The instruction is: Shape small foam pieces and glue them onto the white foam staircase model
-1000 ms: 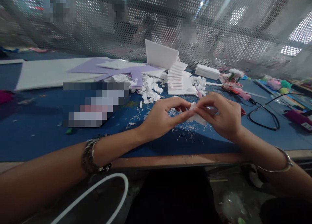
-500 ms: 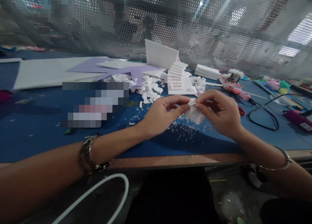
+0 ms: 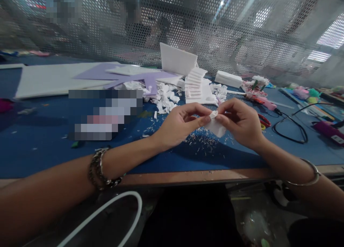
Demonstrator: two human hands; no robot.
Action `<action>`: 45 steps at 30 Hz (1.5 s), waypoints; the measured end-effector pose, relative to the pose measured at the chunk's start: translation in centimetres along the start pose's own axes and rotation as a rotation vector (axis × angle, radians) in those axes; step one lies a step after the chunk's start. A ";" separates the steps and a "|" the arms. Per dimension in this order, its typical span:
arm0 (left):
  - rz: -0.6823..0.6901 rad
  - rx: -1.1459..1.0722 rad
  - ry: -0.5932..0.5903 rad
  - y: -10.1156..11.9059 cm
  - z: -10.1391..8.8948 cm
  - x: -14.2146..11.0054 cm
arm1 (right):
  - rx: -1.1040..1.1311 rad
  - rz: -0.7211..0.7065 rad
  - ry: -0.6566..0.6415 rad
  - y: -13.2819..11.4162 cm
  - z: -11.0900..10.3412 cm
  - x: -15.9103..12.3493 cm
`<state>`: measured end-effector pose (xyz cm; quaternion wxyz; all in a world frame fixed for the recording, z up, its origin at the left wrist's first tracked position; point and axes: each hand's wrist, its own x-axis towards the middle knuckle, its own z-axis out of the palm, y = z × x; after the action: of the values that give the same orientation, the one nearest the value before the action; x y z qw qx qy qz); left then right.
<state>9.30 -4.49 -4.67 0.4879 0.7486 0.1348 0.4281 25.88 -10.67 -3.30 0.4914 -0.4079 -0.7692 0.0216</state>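
Note:
A small piece of thin white paper (image 3: 216,128) is pinched along its gathered top edge between both hands. My left hand (image 3: 180,127) grips it from the left with thumb and forefinger. On the other side, my right hand (image 3: 240,123) pinches the same edge, its fingertips close to the left ones. The lower part of the paper hangs loose over the table. Fine white shreds (image 3: 204,141) lie scattered on the blue tabletop beneath the hands. Behind them is a pile of torn white scraps (image 3: 166,98).
Stacked white strips (image 3: 194,84) and an upright white board (image 3: 177,59) stand at the back. Purple sheets (image 3: 150,77) lie over white sheets on the left. Red-handled scissors (image 3: 264,121), a pink glue gun (image 3: 267,103) and a black cable (image 3: 291,134) are right.
Both hands stay close together on the paper, shifting slightly. Its top edge is now bunched more visibly between the fingertips, and more of the scissors handles shows beside the right hand.

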 end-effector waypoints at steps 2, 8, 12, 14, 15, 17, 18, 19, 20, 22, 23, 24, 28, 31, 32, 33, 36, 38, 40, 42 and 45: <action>0.053 0.054 0.015 -0.2 0.0 -0.1 | -0.028 -0.022 -0.009 0.2 0.0 0.0; 0.154 0.188 0.027 0.1 0.0 -0.4 | -0.132 -0.079 0.006 0.4 -0.1 -0.1; 0.204 0.261 -0.007 0.6 -0.1 -0.5 | -0.175 -0.110 0.015 0.5 -0.2 -0.2; 0.223 0.293 -0.024 0.7 -0.2 -0.5 | -0.189 -0.141 0.021 0.5 -0.2 -0.2; 0.236 0.311 -0.032 0.8 -0.2 -0.5 | -0.191 -0.159 0.018 0.5 -0.2 -0.2; 0.270 0.350 -0.048 0.9 -0.3 -0.6 | -0.181 -0.195 0.003 0.5 -0.3 -0.1; 0.289 0.371 -0.057 1.0 -0.4 -0.6 | -0.173 -0.211 -0.004 0.5 -0.3 -0.1; 0.309 0.394 -0.065 1.0 -0.4 -0.6 | -0.173 -0.227 -0.012 0.5 -0.3 -0.1; 0.329 0.413 -0.069 1.1 -0.5 -0.6 | -0.181 -0.241 -0.019 0.5 -0.3 0.0; 0.357 0.444 -0.075 1.2 -0.5 -0.5 | -0.207 -0.253 -0.033 0.4 -0.4 0.0; 0.362 0.451 -0.077 1.2 -0.5 -0.5 | -0.217 -0.250 -0.046 0.4 -0.5 0.1; 0.359 0.453 -0.078 1.3 -0.5 -0.5 | -0.223 -0.243 -0.062 0.4 -0.5 0.1; 0.286 0.404 -0.078 1.0 -0.6 -0.4 | -0.225 -0.217 -0.119 0.5 -0.6 0.2; 0.203 0.316 -0.061 0.6 -0.6 -0.3 | -0.239 -0.190 -0.140 0.7 -0.6 0.2; 0.182 0.292 -0.047 0.6 -0.6 -0.3 | -0.242 -0.177 -0.146 0.8 -0.7 0.2; 0.167 0.274 -0.028 0.6 -0.6 -0.2 | -0.243 -0.164 -0.151 1.0 -0.7 0.2; 0.118 0.250 0.009 0.8 -0.8 -0.1 | -0.239 -0.126 -0.162 1.5 -0.9 0.3; 0.085 0.237 0.034 0.9 -1.1 0.1 | -0.237 -0.097 -0.173 2.0 -1.2 0.4; 0.054 0.219 0.070 0.8 -1.4 0.4 | -0.245 -0.074 -0.168 2.5 -1.4 0.5; 0.037 0.187 0.083 0.6 -1.7 0.6 | -0.272 -0.049 -0.147 2.9 -1.7 0.7; 0.043 0.183 0.045 0.2 -2.1 1.0 | -0.304 -0.015 -0.124 3.4 -2.1 0.9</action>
<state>8.24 -2.74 -3.66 0.4051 0.7831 0.1682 0.4408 29.37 -8.58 -3.05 0.3758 -0.4697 -0.7955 -0.0733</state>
